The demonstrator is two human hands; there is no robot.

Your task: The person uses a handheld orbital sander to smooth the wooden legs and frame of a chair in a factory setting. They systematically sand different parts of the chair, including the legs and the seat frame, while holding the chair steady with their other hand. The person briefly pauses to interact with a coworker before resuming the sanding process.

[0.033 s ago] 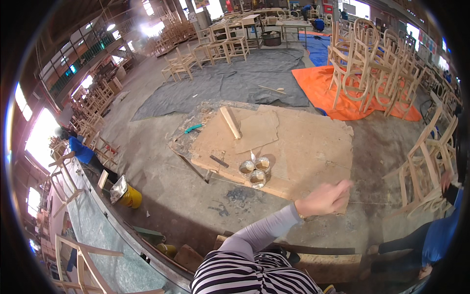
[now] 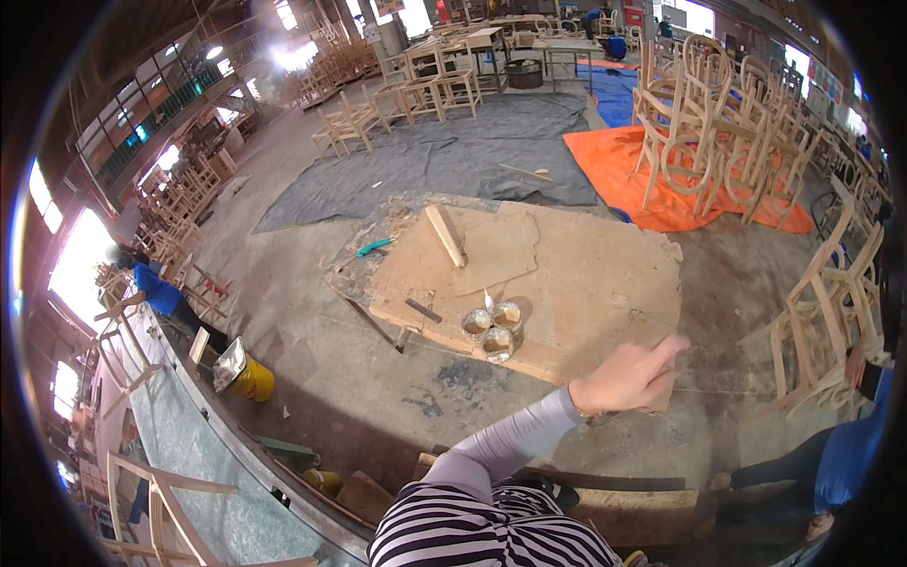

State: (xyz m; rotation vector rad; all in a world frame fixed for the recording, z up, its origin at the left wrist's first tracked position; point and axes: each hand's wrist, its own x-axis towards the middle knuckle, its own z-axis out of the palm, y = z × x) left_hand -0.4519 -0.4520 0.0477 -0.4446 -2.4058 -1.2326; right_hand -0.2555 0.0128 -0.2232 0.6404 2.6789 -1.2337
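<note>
Whitish and smeared, three cups (image 2: 498,348) cluster by the near edge of the tabletop (image 2: 595,274), left of its middle; they look light and fairly stiff, so a hold round the outer sides, clear of the messy rims, should suit, though their tan contents (image 2: 476,325) could slop if tipped. Over the near right corner, well apart from them, the left hand (image 2: 624,380) has its fingers loosely curled together, and I cannot tell whether anything is pinched there. No lettering is legible on the cups.
</note>
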